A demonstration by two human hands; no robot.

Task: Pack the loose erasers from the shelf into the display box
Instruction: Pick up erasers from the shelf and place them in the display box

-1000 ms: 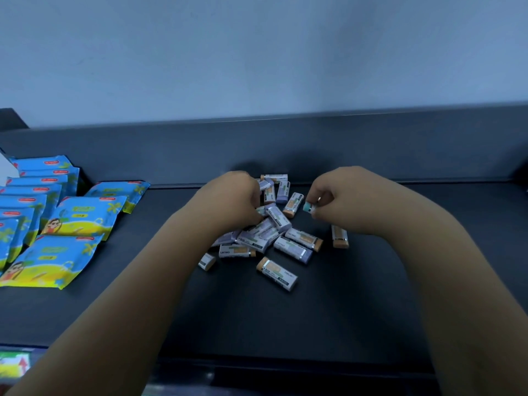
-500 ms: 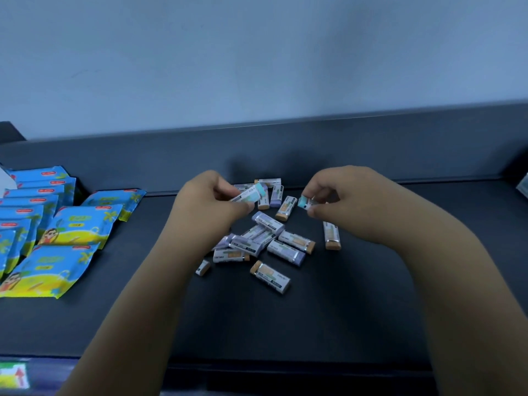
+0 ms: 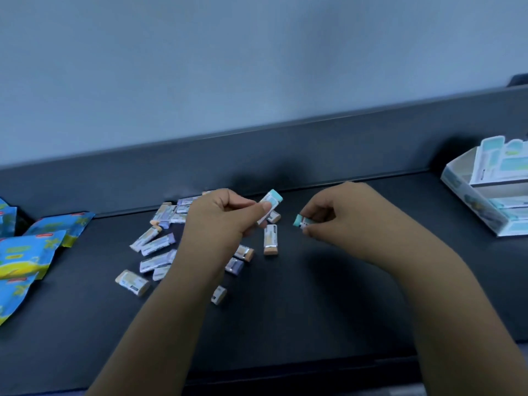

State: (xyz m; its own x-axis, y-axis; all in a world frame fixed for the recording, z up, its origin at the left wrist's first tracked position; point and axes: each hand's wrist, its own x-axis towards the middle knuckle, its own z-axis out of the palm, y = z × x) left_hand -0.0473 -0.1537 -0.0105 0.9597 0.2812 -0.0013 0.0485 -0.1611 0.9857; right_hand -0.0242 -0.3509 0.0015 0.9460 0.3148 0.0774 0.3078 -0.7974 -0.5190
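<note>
Several loose erasers (image 3: 155, 244) in white sleeves with tan, purple or teal ends lie scattered on the dark shelf (image 3: 285, 310). My left hand (image 3: 220, 221) pinches a teal-tipped eraser (image 3: 271, 202), lifted above the pile. My right hand (image 3: 340, 212) pinches another teal-tipped eraser (image 3: 300, 221) just to the right, also raised. The white display box (image 3: 468, 201) stands at the far right of the shelf with teal-printed erasers in its tiers. A tan-ended eraser (image 3: 270, 239) lies below and between my hands.
Blue and yellow packets (image 3: 31, 252) lie at the left end of the shelf. A raised dark back wall (image 3: 285, 155) runs behind the erasers. The shelf's front edge (image 3: 285, 370) is close to me.
The view has swung right, bringing the display box into sight. Both hands have risen from the pile, each with a teal-tipped eraser; the left one is held higher now.
</note>
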